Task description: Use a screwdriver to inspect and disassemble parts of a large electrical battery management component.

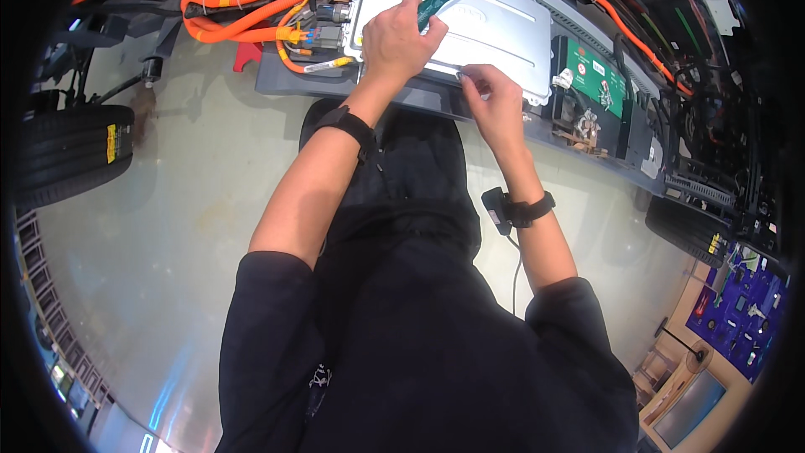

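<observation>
My left hand [401,46] grips the green handle of a screwdriver [438,2], whose metal shaft points up and to the right, above a silver ribbed metal housing [499,33]. My right hand [495,92] is at the front edge of the housing, thumb and forefinger closed around something small and dark that I cannot make out. Orange cables [247,33] run to connectors [331,13] on the housing's left side. Right of it lies a green board [591,63] with small metal fittings on and below it.
The housing sits on a grey chassis rail [277,75] above the pale floor [168,268]. Tyres [71,151] stand at left and right. A red object [247,54] is by the rail, more wiring is at upper right, and a blue tool board [746,306] is at lower right.
</observation>
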`<action>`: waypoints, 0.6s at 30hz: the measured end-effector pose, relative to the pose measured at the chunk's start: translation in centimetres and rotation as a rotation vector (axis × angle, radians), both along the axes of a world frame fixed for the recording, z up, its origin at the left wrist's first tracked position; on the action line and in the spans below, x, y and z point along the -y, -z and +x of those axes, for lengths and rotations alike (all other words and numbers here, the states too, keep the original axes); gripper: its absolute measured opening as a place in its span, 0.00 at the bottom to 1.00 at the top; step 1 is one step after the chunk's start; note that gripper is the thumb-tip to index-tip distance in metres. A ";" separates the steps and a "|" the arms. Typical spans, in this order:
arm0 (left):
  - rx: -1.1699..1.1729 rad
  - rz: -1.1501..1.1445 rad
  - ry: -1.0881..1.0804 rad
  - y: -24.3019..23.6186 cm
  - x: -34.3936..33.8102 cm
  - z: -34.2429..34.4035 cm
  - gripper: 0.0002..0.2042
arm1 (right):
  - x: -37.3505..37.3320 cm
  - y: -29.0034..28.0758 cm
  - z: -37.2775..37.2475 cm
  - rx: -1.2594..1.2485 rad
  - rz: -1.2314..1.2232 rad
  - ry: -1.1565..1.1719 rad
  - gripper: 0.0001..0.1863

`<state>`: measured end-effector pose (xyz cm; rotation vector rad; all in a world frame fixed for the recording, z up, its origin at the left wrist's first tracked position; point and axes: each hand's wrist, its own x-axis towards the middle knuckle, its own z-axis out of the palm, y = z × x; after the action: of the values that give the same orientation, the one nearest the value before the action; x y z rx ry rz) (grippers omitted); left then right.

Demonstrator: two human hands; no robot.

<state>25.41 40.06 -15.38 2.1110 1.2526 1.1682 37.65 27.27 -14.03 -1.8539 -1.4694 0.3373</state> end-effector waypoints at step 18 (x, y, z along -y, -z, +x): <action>-0.009 -0.041 -0.008 0.1 0.0 0.1 0.13 | -0.3 -0.2 -0.5 0.007 -0.092 0.096 0.10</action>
<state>25.52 40.04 -15.50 2.0855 1.2788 1.1285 37.16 27.58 -13.82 -1.9931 -1.3847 0.3566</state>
